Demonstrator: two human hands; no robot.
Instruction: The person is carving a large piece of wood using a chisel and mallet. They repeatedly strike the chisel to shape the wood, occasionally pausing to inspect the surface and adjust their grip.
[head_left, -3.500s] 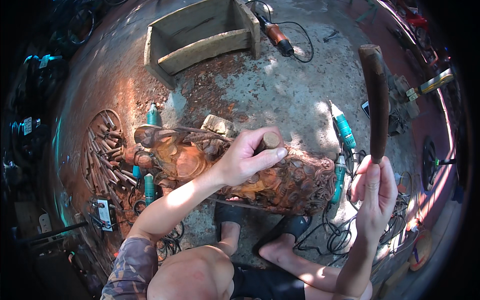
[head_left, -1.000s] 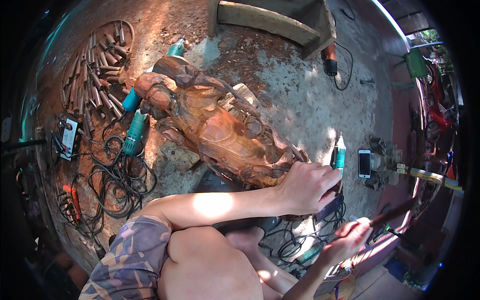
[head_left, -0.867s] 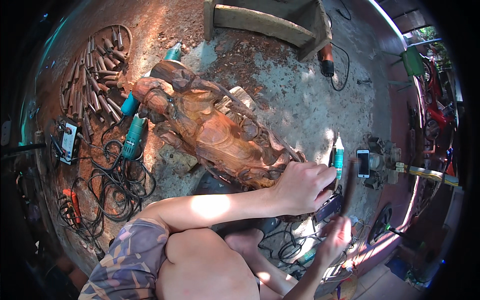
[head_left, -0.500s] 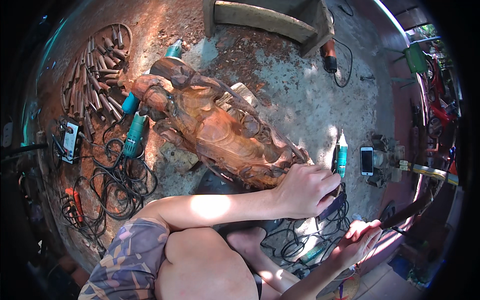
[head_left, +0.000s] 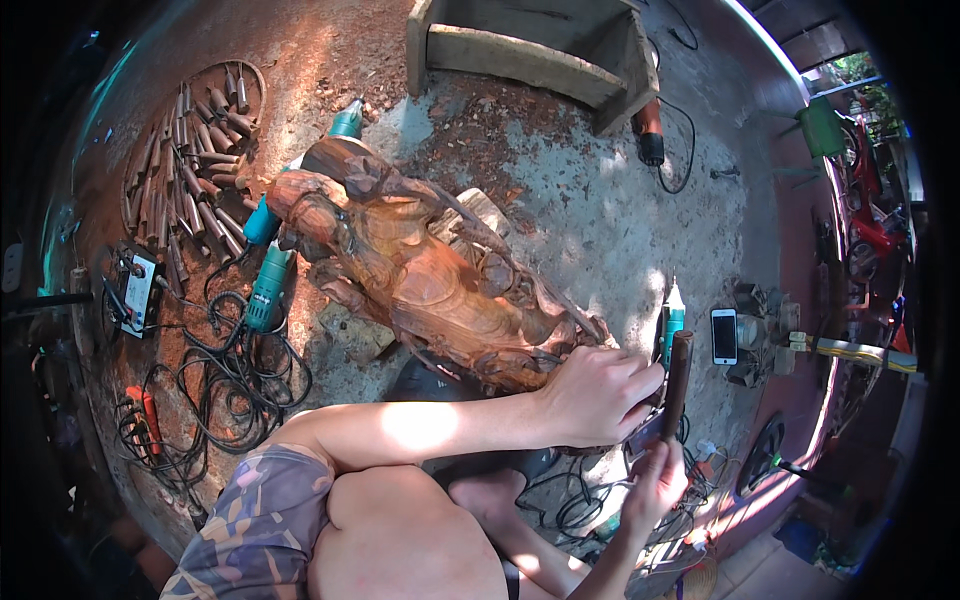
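Carved wooden statue [head_left: 430,285], centre; left hand [head_left: 600,398] curled at its lower-right end, can't tell if gripping; right hand [head_left: 657,478] grips club [head_left: 677,385], just swung in from frame right, so back near work.

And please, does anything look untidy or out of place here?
Yes: black cables lie in tangled loops beside the carving, looking untidy, and a phone seems oddly exposed, lying face-up near a green power tool.

Sunlight falls in patches, glaring white on the left forearm [head_left: 470,425] and dappling the shaded floor [head_left: 590,205]. The carving [head_left: 430,275] looks fairly crisp; toward the black rim, fisheye distortion bends straight edges.
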